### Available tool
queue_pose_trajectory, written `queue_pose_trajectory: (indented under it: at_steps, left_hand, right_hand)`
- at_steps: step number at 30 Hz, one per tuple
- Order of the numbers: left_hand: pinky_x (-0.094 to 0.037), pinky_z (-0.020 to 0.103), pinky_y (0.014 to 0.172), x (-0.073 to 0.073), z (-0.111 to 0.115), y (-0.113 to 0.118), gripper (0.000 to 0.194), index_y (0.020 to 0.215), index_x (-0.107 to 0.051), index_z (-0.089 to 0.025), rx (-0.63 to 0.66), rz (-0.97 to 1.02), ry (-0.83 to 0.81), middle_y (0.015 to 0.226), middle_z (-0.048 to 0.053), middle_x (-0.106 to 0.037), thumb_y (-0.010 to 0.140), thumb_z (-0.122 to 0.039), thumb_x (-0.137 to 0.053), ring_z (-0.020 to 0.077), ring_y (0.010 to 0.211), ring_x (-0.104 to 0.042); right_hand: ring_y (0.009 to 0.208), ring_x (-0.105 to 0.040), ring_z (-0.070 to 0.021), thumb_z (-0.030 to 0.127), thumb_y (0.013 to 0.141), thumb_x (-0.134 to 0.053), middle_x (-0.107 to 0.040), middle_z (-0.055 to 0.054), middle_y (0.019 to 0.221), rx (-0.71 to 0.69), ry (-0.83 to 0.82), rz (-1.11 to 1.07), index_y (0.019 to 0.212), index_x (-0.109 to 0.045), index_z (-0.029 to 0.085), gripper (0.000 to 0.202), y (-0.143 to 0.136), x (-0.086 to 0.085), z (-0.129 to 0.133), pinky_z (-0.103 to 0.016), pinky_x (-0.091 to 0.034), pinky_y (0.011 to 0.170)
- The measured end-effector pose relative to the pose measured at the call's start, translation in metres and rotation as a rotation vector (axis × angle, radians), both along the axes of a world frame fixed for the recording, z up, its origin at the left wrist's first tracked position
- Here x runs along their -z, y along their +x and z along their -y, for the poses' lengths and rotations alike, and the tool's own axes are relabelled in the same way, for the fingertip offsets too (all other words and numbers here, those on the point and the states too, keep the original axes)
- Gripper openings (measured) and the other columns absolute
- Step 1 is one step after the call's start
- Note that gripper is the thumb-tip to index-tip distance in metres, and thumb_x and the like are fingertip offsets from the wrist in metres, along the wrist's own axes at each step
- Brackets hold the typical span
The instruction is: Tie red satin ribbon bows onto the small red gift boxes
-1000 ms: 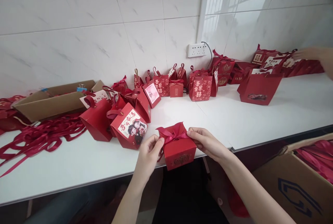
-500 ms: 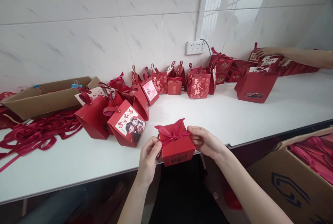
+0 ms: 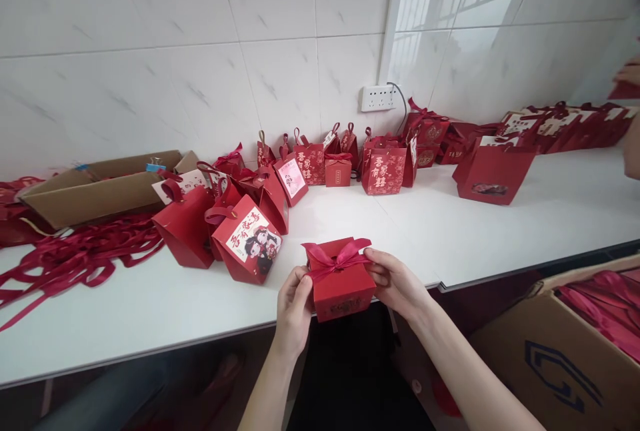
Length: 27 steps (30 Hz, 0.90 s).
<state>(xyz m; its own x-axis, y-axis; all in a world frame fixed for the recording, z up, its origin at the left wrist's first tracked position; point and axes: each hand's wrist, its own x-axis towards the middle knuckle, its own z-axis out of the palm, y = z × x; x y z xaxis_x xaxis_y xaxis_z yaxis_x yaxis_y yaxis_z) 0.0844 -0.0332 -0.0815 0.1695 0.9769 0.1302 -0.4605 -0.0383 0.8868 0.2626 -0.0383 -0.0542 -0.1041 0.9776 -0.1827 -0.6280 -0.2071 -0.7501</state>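
A red box point(image 3: 345, 297) with a dark pattern on its front is held at the table's front edge. Across its top a crimson ribbon point(image 3: 337, 261) is tied in a bow. My left hand point(image 3: 294, 304) pinches the ribbon at the box's left side, thumb on top. At the right side, my right hand point(image 3: 395, 281) has its thumb and forefinger closed on the ribbon's other side. A red gift box with a cartoon couple point(image 3: 250, 241) stands just to the left on the white table point(image 3: 345, 217).
Tangled ribbons point(image 3: 80, 251) and an open cardboard tray point(image 3: 95, 197) lie left. More red boxes point(image 3: 383, 167) line the wall. A large carton point(image 3: 555, 344) stands lower right. Another person's hand point(image 3: 627, 74) shows at the right edge.
The bow's loops have changed shape and spread flatter across the box. The other person's arm has drawn back from the boxes to the right edge. The view has shifted slightly.
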Motion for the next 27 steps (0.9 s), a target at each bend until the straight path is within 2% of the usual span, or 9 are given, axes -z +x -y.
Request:
queue_pose_trajectory:
  at_steps: [3, 5, 8, 10, 12, 15, 20, 24, 27]
  left_hand:
    - [-0.034, 0.02, 0.057, 0.001, -0.002, -0.005, 0.032, 0.07, -0.046, -0.018, -0.06, -0.165, 0.039, 0.065, -0.004, -0.039, 0.079, -0.046, -0.059, 0.0084, 0.06, -0.037]
    - [-0.039, 0.021, 0.06, -0.001, -0.001, -0.009, 0.037, 0.085, -0.051, -0.02, -0.107, -0.265, 0.087, 0.073, -0.002, -0.046, 0.072, -0.052, -0.064, 0.0101, 0.064, -0.044]
    - [-0.046, 0.026, 0.072, -0.008, 0.004, -0.012, 0.063, 0.108, -0.047, -0.022, -0.166, -0.397, 0.181, 0.101, 0.005, -0.053, 0.059, -0.05, -0.075, 0.0165, 0.086, -0.054]
    - [-0.047, 0.03, 0.082, -0.012, 0.005, -0.011, 0.066, 0.115, -0.044, -0.024, -0.16, -0.502, 0.195, 0.116, 0.008, -0.05, 0.06, -0.044, -0.075, 0.0201, 0.099, -0.054]
    - [-0.046, 0.033, 0.088, -0.015, 0.001, -0.01, 0.06, 0.119, -0.043, -0.025, -0.107, -0.554, 0.18, 0.121, 0.009, -0.049, 0.068, -0.04, -0.07, 0.0212, 0.106, -0.054]
    - [-0.042, 0.035, 0.095, -0.02, -0.017, -0.011, 0.051, 0.12, -0.045, -0.023, -0.062, -0.549, 0.196, 0.124, 0.01, -0.052, 0.075, -0.04, -0.063, 0.0218, 0.113, -0.052]
    - [-0.035, 0.039, 0.102, -0.037, -0.044, -0.021, 0.04, 0.113, -0.051, -0.021, -0.325, -0.687, 0.176, 0.123, 0.01, -0.054, 0.078, -0.039, -0.058, 0.022, 0.117, -0.049]
    - [-0.036, 0.036, 0.099, -0.054, -0.036, -0.024, 0.028, 0.102, -0.059, -0.022, -0.324, -0.707, 0.188, 0.115, 0.006, -0.059, 0.082, -0.041, -0.052, 0.0212, 0.111, -0.053]
    - [-0.039, 0.034, 0.094, -0.058, -0.026, -0.02, 0.022, 0.094, -0.062, -0.022, -0.308, -0.844, 0.294, 0.109, 0.006, -0.06, 0.082, -0.037, -0.052, 0.0215, 0.107, -0.053]
  right_hand:
    - [0.043, -0.017, -0.0045, 0.04, 0.066, -0.075, -0.02, 0.01, 0.049, 0.012, 0.053, 0.092, 0.055, -0.044, 0.017, 0.039, 0.006, 0.003, 0.0, -0.02, -0.021, 0.043]
    - [0.048, -0.034, -0.0073, 0.044, 0.071, -0.069, -0.035, 0.007, 0.051, 0.053, 0.1, 0.153, 0.065, -0.057, 0.017, 0.03, 0.012, 0.007, -0.003, -0.021, -0.031, 0.049]
    - [0.081, -0.055, -0.0172, 0.044, 0.073, -0.062, -0.062, -0.002, 0.081, 0.17, 0.201, 0.254, 0.08, -0.067, 0.021, 0.025, 0.017, 0.014, -0.011, -0.028, -0.043, 0.069]
    - [0.102, -0.054, -0.0226, 0.041, 0.071, -0.061, -0.064, -0.004, 0.106, 0.184, 0.236, 0.28, 0.088, -0.069, 0.023, 0.026, 0.017, 0.017, -0.017, -0.033, -0.042, 0.085]
    - [0.11, -0.053, -0.025, 0.04, 0.071, -0.06, -0.063, -0.003, 0.115, 0.127, 0.248, 0.267, 0.095, -0.069, 0.025, 0.03, 0.016, 0.018, -0.018, -0.038, -0.038, 0.095]
    - [0.11, -0.054, -0.0248, 0.038, 0.078, -0.056, -0.064, -0.005, 0.112, 0.069, 0.302, 0.354, 0.103, -0.066, 0.024, 0.03, 0.014, 0.014, -0.007, -0.039, -0.038, 0.097]
    - [0.094, -0.06, -0.0216, 0.041, 0.088, -0.048, -0.066, -0.007, 0.096, -0.027, 0.355, 0.584, 0.097, -0.064, 0.02, 0.028, 0.013, 0.002, 0.035, -0.036, -0.041, 0.089]
    - [0.076, -0.061, -0.0191, 0.05, 0.089, -0.044, -0.066, -0.006, 0.079, -0.17, 0.352, 0.67, 0.09, -0.064, 0.018, 0.038, 0.008, -0.006, 0.054, -0.033, -0.045, 0.077]
    - [0.072, -0.059, -0.0176, 0.049, 0.087, -0.047, -0.064, -0.004, 0.072, -0.043, 0.32, 0.796, 0.079, -0.063, 0.018, 0.037, 0.008, -0.011, 0.047, -0.03, -0.044, 0.073]
